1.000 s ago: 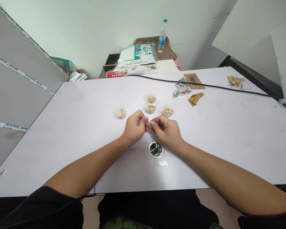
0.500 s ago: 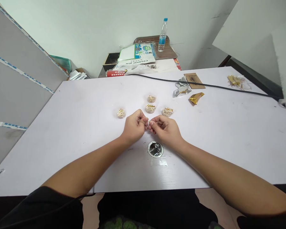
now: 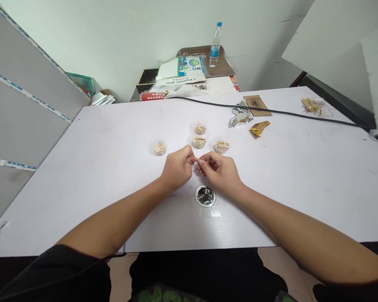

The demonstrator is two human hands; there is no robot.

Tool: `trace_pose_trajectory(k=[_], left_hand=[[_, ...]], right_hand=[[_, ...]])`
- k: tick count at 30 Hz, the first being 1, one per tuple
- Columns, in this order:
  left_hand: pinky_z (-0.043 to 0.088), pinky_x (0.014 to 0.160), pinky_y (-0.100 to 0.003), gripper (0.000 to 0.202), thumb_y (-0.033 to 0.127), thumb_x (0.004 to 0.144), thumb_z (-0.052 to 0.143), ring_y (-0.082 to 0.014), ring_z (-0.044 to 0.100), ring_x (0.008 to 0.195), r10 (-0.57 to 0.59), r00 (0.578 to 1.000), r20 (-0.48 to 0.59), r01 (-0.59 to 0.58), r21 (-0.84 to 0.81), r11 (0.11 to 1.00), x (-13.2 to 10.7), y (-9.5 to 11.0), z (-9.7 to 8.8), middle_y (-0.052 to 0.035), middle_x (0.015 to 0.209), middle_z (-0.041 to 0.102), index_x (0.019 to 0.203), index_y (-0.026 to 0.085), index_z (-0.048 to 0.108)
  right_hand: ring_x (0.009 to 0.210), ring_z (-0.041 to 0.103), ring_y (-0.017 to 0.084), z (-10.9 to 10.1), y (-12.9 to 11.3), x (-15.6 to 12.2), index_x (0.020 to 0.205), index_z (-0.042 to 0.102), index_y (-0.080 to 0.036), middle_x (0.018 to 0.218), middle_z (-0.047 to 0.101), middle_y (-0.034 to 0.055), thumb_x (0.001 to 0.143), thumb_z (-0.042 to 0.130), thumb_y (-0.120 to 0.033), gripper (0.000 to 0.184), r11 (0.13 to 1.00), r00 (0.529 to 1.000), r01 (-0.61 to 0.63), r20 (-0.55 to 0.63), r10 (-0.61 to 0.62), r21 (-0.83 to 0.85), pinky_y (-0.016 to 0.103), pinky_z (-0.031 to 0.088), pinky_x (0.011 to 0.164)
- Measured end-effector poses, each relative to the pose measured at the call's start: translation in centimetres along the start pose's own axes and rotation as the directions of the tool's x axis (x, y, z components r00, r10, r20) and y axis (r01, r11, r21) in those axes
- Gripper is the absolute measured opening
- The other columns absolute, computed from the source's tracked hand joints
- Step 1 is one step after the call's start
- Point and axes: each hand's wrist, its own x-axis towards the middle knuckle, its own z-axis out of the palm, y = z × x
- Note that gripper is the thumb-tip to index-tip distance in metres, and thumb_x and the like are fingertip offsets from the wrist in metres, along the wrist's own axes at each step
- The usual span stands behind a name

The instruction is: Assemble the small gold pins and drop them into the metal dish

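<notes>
My left hand (image 3: 177,167) and my right hand (image 3: 219,170) meet fingertip to fingertip over the middle of the white table (image 3: 113,167). Both are curled in a pinch on a tiny gold part, too small to name. Just beyond the fingers stand several small clear cups of gold pieces: one at the left (image 3: 160,148), one in the middle (image 3: 199,142), one behind it (image 3: 200,129), one at the right (image 3: 221,147). A round metal dish (image 3: 205,196) lies on the table below my right hand.
A black cable (image 3: 286,112) crosses the far side of the table. Silver foil (image 3: 239,118), a gold foil bag (image 3: 259,128), a brown card (image 3: 257,105) and a gold bundle (image 3: 312,105) lie at the right. Behind the table are papers and a water bottle (image 3: 214,45).
My hands have stayed together in the same spot; the fingers shifted only slightly. The tiny gold part seen between them a second ago is now hidden by the fingertips.
</notes>
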Motion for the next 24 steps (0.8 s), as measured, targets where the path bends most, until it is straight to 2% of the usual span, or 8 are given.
trace_pose_trajectory(k=[4,10,13,15,17,20,24], left_hand=[[0.037,0.052,-0.021,0.017,0.014,0.086,0.046,-0.0098,0.048,0.052,0.064,0.998,-0.003,-0.064,0.055,0.996,0.0,-0.2,0.0,0.0014,0.06,0.057,0.069,0.018,0.046],[0.038,0.052,-0.021,0.015,0.011,0.084,0.047,-0.0097,0.049,0.053,0.042,0.999,0.024,-0.043,0.02,0.999,-0.1,-0.2,0.0,0.0014,0.061,0.058,0.07,0.018,0.047],[0.04,0.054,-0.022,0.014,0.012,0.084,0.048,-0.0099,0.052,0.054,-0.053,0.996,0.068,0.055,-0.034,0.998,0.0,0.1,0.0,0.0015,0.061,0.059,0.071,0.018,0.048],[0.043,0.056,-0.022,0.012,0.015,0.087,0.048,-0.0101,0.056,0.054,-0.148,0.979,0.141,0.167,-0.132,0.977,0.0,0.1,-0.2,0.002,0.061,0.06,0.075,0.017,0.05],[0.045,0.058,-0.022,0.011,0.023,0.091,0.048,-0.0108,0.059,0.057,-0.194,0.959,0.206,0.236,-0.205,0.95,0.0,0.1,-0.4,0.0015,0.064,0.062,0.081,0.017,0.052],[0.045,0.063,-0.024,0.021,0.031,0.096,0.044,-0.0114,0.058,0.063,-0.114,0.963,0.243,0.165,-0.201,0.966,-0.1,-0.3,-0.7,-0.0007,0.069,0.064,0.084,0.017,0.053],[0.043,0.064,-0.024,0.025,0.029,0.096,0.042,-0.0114,0.056,0.065,-0.007,0.969,0.248,0.045,-0.145,0.988,-0.2,-0.7,-1.1,-0.0018,0.072,0.063,0.079,0.016,0.055]], right_hand=[[0.059,0.064,0.014,-0.1,0.0,-0.1,0.079,0.061,-0.016,0.067,0.069,0.0046,0.088,0.06,-0.03,0.017,1.0,1.0,0.005,0.01,-0.005,-0.01,0.027,0.05,0.057],[0.061,0.066,0.016,-0.2,0.2,0.0,0.081,0.062,-0.016,0.069,0.07,0.0056,0.088,0.059,-0.029,0.016,1.0,0.999,0.005,0.036,-0.004,-0.004,0.029,0.052,0.059],[0.062,0.066,0.016,-0.2,0.3,0.1,0.082,0.063,-0.015,0.069,0.07,0.0056,0.088,0.059,-0.029,0.016,1.0,1.0,0.009,0.029,-0.009,0.0,0.029,0.052,0.06],[0.062,0.066,0.015,-0.4,0.3,0.2,0.083,0.063,-0.016,0.069,0.069,0.0054,0.088,0.06,-0.03,0.016,1.0,0.999,0.01,0.032,-0.01,0.002,0.028,0.052,0.059],[0.061,0.064,0.015,-0.6,0.3,0.4,0.083,0.062,-0.016,0.069,0.069,0.005,0.088,0.06,-0.03,0.016,1.0,0.999,0.011,0.04,-0.011,0.0,0.027,0.051,0.058],[0.059,0.062,0.014,-0.9,0.4,0.5,0.082,0.06,-0.016,0.068,0.068,0.0044,0.089,0.06,-0.031,0.016,0.999,0.999,0.025,0.043,-0.024,-0.029,0.026,0.049,0.056],[0.056,0.059,0.013,-1.3,0.5,0.6,0.081,0.059,-0.017,0.068,0.068,0.0035,0.091,0.057,-0.031,0.017,0.992,0.995,0.082,0.07,-0.076,-0.092,0.026,0.046,0.055]])
